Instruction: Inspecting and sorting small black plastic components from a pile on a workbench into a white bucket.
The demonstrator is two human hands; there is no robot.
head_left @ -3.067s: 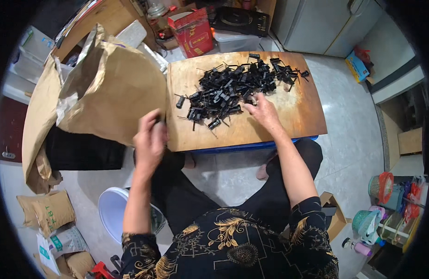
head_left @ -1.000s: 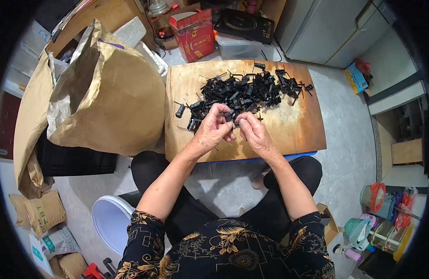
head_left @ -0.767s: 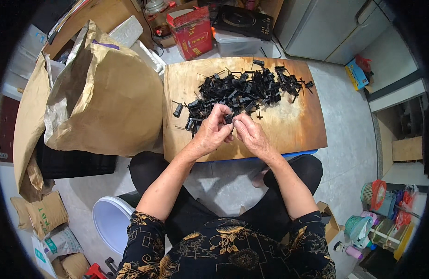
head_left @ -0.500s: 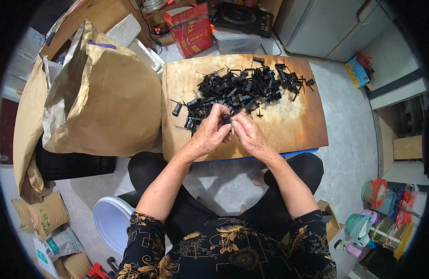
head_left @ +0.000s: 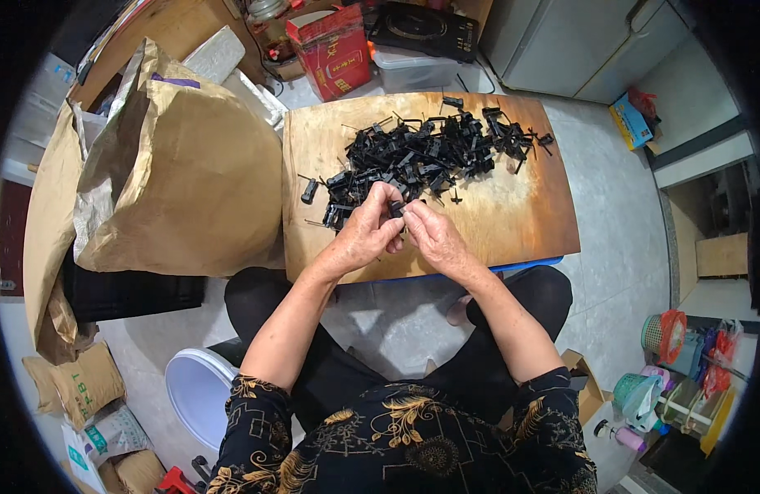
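Observation:
Both my hands meet over the near side of a wooden board (head_left: 512,218). My left hand (head_left: 370,224) is closed on a small black plastic part (head_left: 397,209). My right hand (head_left: 436,235) pinches at the same part from the right, its thumb and forefinger pressed together; whether a smaller piece sits between them I cannot make out. Just beyond my hands spreads a heap of black plastic parts (head_left: 429,152), many with thin stems sticking out. One loose black part (head_left: 310,191) lies apart at the heap's left.
A large open brown paper sack (head_left: 191,181) stands against the board's left side. Behind the board are a red box (head_left: 335,58), a clear plastic tub (head_left: 421,70) and a black hotplate (head_left: 421,31). A white bucket (head_left: 200,395) stands beside my left leg.
My hands stay together over the board with the black part between them. Finger positions shift slightly, and the whole view has moved a little.

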